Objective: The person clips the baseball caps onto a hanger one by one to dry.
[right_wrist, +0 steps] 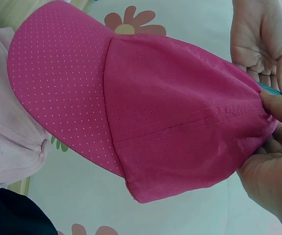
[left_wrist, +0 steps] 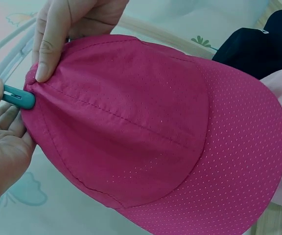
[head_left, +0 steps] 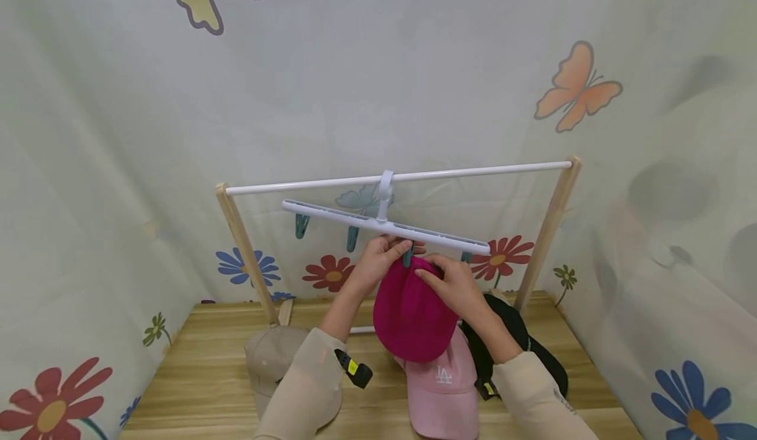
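A magenta baseball cap hangs brim down beneath a white clip hanger. My right hand pinches the gathered top of its crown, thumb on the near side in the right wrist view. With thumb and fingers, my left hand pinches a teal clip on the hanger. The clip's tip overlaps the edge of the bunched cap fabric in the left wrist view. Dotted perforations cover the cap's brim. Part of the left hand's fingers is hidden behind the clip and hanger.
The hanger hooks over the white rail of a wood-sided rack. More teal clips, one at the left end, hang from it. Below, a beige cap, a pink cap and a black cap lie on the wooden table.
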Available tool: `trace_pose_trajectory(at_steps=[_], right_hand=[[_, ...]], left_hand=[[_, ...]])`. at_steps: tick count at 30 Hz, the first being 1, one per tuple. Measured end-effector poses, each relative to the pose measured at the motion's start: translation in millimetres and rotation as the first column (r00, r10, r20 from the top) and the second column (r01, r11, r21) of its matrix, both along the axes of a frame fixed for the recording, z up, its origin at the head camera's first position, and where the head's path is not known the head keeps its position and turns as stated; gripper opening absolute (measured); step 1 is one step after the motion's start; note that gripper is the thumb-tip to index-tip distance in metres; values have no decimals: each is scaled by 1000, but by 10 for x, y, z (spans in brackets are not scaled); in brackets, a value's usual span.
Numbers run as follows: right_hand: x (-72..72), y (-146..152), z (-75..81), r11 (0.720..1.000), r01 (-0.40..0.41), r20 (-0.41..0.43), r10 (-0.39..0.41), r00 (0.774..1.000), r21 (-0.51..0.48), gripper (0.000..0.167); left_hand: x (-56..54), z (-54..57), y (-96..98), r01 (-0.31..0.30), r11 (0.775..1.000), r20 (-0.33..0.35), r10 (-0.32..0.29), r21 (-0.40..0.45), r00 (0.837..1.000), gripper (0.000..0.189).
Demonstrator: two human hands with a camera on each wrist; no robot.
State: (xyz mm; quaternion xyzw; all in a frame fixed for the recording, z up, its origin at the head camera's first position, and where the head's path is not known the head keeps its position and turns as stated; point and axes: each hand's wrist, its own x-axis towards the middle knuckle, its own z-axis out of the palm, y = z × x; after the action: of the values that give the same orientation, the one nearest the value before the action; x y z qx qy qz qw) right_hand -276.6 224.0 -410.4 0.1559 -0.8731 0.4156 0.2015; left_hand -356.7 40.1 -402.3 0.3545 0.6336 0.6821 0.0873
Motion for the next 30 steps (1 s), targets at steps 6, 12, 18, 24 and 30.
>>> trace_pose_trajectory(at_steps=[6,12,18,24,30], right_hand=[[8,-9,-31,1000,20,4,-20,1000,2,22],[35,-15,-21,1000,24,20,-24,1000,2,22],[45,7,-53,1000,9,23,-9,1000,-2,22],[70,4,-128,999,-15,25,16,1000,-30,25],[115,-1,-180,999,-24,-21,23,1000,-39,26]], left_hand=[[0,-15,-6,-4,1000,-7,4,8,1000,29],[25,-6,-21,-28,999,6,28,17,1000,28],[47,16,-35,-63,998,12,63,17,998,29],[81,16,-87,-135,991,37,135,-10,990,35],[95,-12,-157,-177,984,-22,176,-28,984,38]])
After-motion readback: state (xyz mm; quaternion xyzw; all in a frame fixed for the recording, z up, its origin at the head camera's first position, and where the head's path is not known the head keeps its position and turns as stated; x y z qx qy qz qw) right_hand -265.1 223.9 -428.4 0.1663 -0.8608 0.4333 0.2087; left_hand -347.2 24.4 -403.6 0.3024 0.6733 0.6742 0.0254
